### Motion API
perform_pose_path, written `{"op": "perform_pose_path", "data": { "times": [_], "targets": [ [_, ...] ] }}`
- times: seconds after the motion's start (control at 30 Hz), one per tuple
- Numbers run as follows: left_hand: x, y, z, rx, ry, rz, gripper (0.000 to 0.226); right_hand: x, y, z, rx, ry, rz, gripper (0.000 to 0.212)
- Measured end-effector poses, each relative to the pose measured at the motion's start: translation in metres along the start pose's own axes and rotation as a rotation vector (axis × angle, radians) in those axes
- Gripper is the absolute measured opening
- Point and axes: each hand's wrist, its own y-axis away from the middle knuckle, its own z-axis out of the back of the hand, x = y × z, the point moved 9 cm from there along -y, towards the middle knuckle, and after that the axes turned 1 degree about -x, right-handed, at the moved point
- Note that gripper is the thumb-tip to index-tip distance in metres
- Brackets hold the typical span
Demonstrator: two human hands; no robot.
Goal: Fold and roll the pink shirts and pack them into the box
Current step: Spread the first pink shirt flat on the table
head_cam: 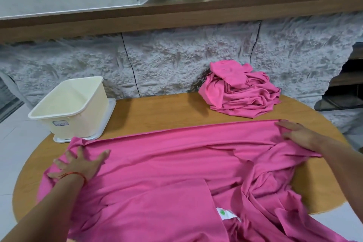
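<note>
A pink shirt (167,167) lies spread across the round wooden table (157,110), its far edge folded into a straight band. My left hand (80,163) presses flat on the shirt's left end, fingers spread. My right hand (298,133) lies flat on the shirt's right end by the far corner. Neither hand grips the cloth. A white label (225,213) shows near the collar at the front. A heap of more pink shirts (241,92) sits at the back right. The cream plastic box (72,106) stands empty at the back left.
The box rests on its clear lid (110,112). Behind the table runs a rough stone wall (176,61) topped by a wooden shelf (196,8) with a charger, a phone and a bottle. White floor tiles lie to the left.
</note>
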Motion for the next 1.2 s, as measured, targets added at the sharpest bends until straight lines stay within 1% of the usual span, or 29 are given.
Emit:
{"op": "perform_pose_path", "data": {
  "times": [0.17,0.33,0.4,0.43,0.5,0.6,0.67,0.7,0.77,0.8,0.87,0.93,0.97,1.03,1.1,1.13,1.17,1.2],
  "targets": [
    [0.0,-0.005,-0.006,-0.019,-0.05,-0.01,0.138,-0.007,-0.013,-0.017,-0.009,0.2,-0.112,0.06],
    [-0.015,-0.011,-0.01,-0.077,-0.168,-0.176,0.118,0.013,-0.009,-0.02,-0.028,0.342,-0.139,0.069],
    [-0.02,-0.01,-0.01,-0.079,-0.188,-0.204,0.113,0.019,-0.005,-0.017,-0.029,0.415,-0.151,0.07],
    [-0.023,-0.008,-0.009,-0.062,-0.2,-0.208,0.111,0.023,-0.002,-0.015,-0.029,0.453,-0.152,0.069],
    [-0.027,0.0,-0.005,-0.036,-0.219,-0.192,0.1,0.034,0.003,-0.012,-0.036,0.513,-0.157,0.066],
    [-0.035,0.011,0.004,-0.036,-0.206,-0.186,0.08,0.051,0.012,-0.007,-0.113,0.618,-0.147,0.056],
    [-0.043,0.018,0.007,-0.035,-0.162,-0.222,0.075,0.062,0.015,-0.002,-0.175,0.64,-0.115,0.052],
    [-0.047,0.02,0.003,-0.01,-0.154,-0.252,0.075,0.067,0.016,-0.001,-0.213,0.641,-0.08,0.049],
    [-0.05,0.023,-0.011,0.079,-0.195,-0.292,0.083,0.08,0.012,-0.005,-0.258,0.631,0.016,0.042],
    [-0.047,0.024,-0.016,0.113,-0.213,-0.274,0.089,0.086,0.011,-0.013,-0.223,0.618,0.053,0.041],
    [-0.041,0.027,-0.022,0.135,-0.21,-0.219,0.098,0.091,0.011,-0.039,-0.092,0.62,0.088,0.051],
    [-0.039,0.034,-0.023,0.139,-0.195,-0.193,0.1,0.092,0.019,-0.058,-0.02,0.637,0.087,0.063],
    [-0.04,0.038,-0.021,0.137,-0.179,-0.185,0.099,0.092,0.025,-0.064,-0.006,0.636,0.081,0.066],
    [-0.047,0.053,-0.011,0.09,-0.154,-0.196,0.091,0.099,0.038,-0.066,-0.026,0.644,0.088,0.062],
    [-0.065,0.077,0.003,-0.071,-0.115,-0.291,0.075,0.12,0.056,-0.061,-0.108,0.611,0.165,0.052],
    [-0.077,0.095,0.01,-0.166,-0.078,-0.376,0.068,0.135,0.069,-0.058,-0.163,0.531,0.251,0.045],
    [-0.091,0.116,0.015,-0.246,-0.013,-0.499,0.063,0.15,0.086,-0.057,-0.214,0.401,0.364,0.037],
    [-0.106,0.142,0.017,-0.292,0.072,-0.655,0.06,0.164,0.105,-0.058,-0.237,0.253,0.485,0.032]
  ]
}}
